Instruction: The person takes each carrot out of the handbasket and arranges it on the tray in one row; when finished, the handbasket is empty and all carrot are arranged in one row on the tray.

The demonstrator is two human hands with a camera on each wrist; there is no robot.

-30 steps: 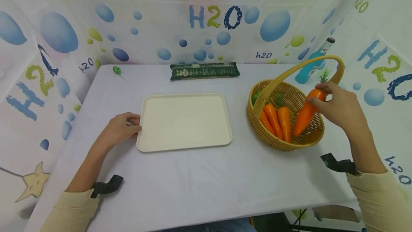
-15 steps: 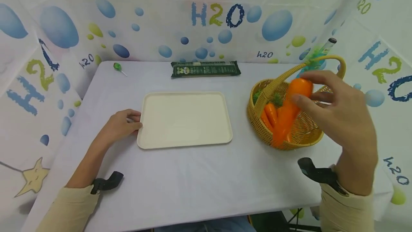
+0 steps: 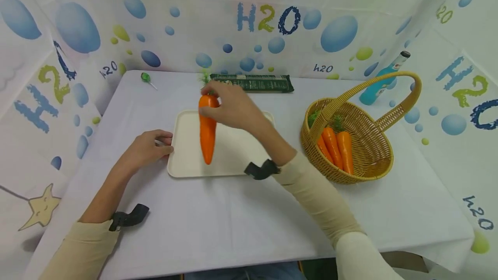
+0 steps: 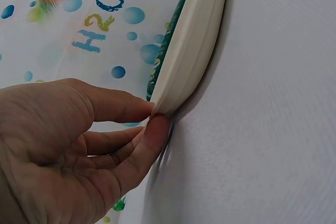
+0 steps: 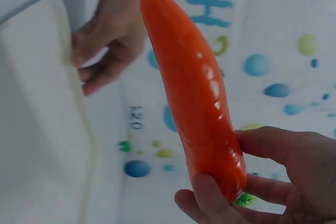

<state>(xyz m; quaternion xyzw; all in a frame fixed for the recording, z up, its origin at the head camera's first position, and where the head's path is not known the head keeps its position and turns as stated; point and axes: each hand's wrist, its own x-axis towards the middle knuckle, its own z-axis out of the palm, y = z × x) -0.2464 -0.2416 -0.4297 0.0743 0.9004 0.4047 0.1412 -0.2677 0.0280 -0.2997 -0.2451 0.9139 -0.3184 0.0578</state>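
My right hand (image 3: 229, 105) grips an orange carrot (image 3: 208, 131) near its leafy top, the tip pointing down over the left part of a cream tray (image 3: 241, 154). In the right wrist view the whole carrot (image 5: 194, 87) shows, thumb and fingers around its thick end. My left hand (image 3: 149, 152) pinches the tray's left edge; the left wrist view shows thumb and fingertips on the tray rim (image 4: 181, 61). To the right, a wicker basket (image 3: 373, 150) holds several carrots (image 3: 344, 152), their green tops partly hidden by the handle.
A dark green packet (image 3: 264, 83) lies behind the tray. At the back left is a green lollipop (image 3: 146, 77). A blue bottle (image 3: 379, 85) stands behind the basket, whose tall handle (image 3: 400, 109) arches up.
My right hand has lifted the carrot out of the basket and carried it left to above the tray. The left hand has stayed at the tray's edge.
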